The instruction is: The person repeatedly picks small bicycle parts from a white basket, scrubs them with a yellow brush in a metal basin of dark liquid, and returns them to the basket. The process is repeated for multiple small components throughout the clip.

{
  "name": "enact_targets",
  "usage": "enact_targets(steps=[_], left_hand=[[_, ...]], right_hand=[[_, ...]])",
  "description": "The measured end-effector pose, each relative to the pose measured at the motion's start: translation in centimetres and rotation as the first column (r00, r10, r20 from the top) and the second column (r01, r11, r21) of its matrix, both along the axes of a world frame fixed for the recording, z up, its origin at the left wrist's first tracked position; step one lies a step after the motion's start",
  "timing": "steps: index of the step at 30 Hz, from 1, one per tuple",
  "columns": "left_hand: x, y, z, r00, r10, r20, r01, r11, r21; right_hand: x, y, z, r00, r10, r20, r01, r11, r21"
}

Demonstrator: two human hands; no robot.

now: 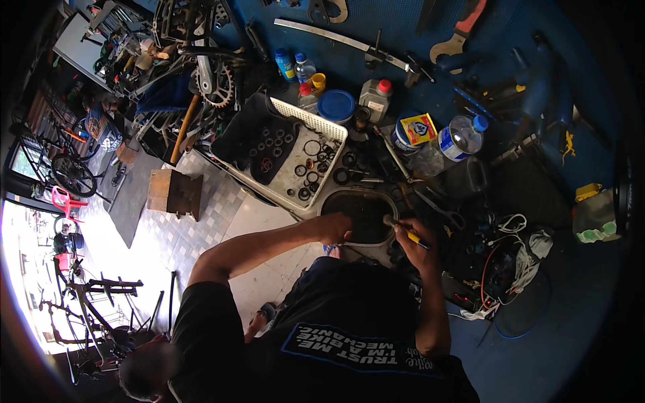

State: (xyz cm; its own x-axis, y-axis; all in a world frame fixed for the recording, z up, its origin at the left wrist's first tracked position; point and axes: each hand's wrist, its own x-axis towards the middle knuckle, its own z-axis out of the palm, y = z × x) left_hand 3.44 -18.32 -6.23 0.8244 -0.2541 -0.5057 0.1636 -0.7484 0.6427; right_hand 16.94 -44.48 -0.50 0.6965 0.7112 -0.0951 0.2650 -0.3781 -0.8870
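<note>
My right hand (418,243) is closed around a brush (390,220) with a yellow and black handle. Its pale bristle end points left, over the right side of a dark-filled basin (371,244). At the basin's left side is my left hand (334,229), its fingers curled and in shadow. Whatever they pinch, if anything, is too dark to make out. Just beyond the basin stands a white plastic tray (295,176), holding several rings and round bearing-like parts. Part of the tray is covered by a black cloth (252,144) with more rings on it.
Bottles and tubs, among them a blue-lidded tub (336,106) and a clear blue-capped bottle (461,139), line the back of the bench. Tools hang on the blue wall (403,27). Tangled cables (517,269) lie at right. A cardboard box (173,193) sits on the floor at left.
</note>
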Motion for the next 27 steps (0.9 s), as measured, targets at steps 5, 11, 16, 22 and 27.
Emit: enact_targets(steps=[5, 11, 16, 22, 27], left_hand=[[0.2, 0.4, -0.4, 0.997, 0.066, -0.042, -0.069, 0.995, -0.073], [0.1, 0.4, 0.1, 0.994, 0.100, -0.042, -0.104, 0.989, -0.110], [-0.6, 0.2, 0.1, 0.989, 0.146, 0.003, -0.144, 0.983, -0.111], [-1.4, -0.4, -0.1, 0.981, 0.181, 0.075, -0.172, 0.978, -0.118], [-2.1, -1.3, -0.7, 0.965, 0.216, 0.151, -0.207, 0.976, -0.073]], right_hand=[[0.0, -0.1, -0.3, 1.000, -0.017, -0.021, 0.016, 1.000, -0.024], [-0.1, 0.0, -0.2, 1.000, -0.013, -0.012, 0.013, 1.000, -0.025], [-0.4, 0.5, 0.3, 1.000, -0.003, 0.020, 0.003, 1.000, -0.021], [-0.1, 2.1, -3.2, 0.741, 0.287, 0.607, -0.239, 0.958, -0.161], [2.0, 2.9, -1.9, 0.593, 0.588, 0.550, -0.306, 0.796, -0.522]])
